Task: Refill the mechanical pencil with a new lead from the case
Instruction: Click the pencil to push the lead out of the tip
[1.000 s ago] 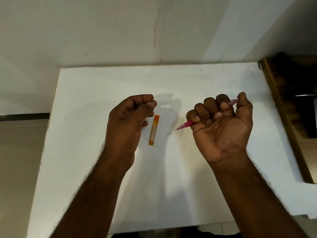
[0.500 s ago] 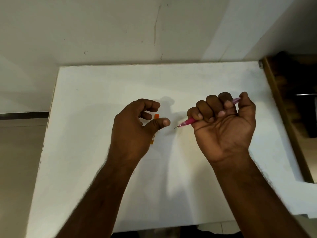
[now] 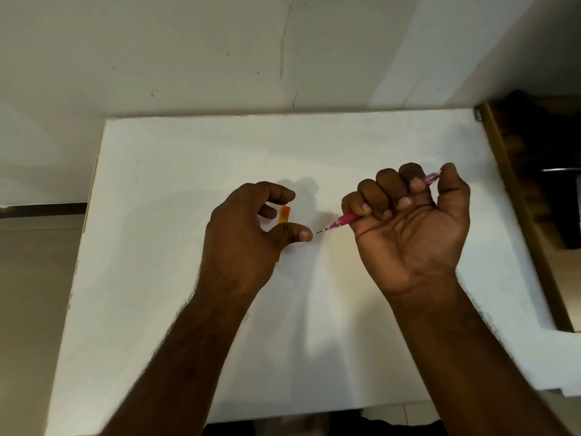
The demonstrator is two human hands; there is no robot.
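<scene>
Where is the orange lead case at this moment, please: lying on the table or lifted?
Apparently lying on the table: the lead case lies flat beneath the open left hand.

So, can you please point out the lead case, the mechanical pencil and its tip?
lead case [image 3: 285,214], head view, on its visible orange upper end above the thumb.
mechanical pencil [image 3: 348,219], head view, on the pink barrel below the fingers.
pencil tip [image 3: 321,230], head view, on the thin metal point.

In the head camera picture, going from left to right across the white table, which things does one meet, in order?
Left hand → orange lead case → tip of the pink mechanical pencil → right hand, fist closed around the pencil.
</scene>
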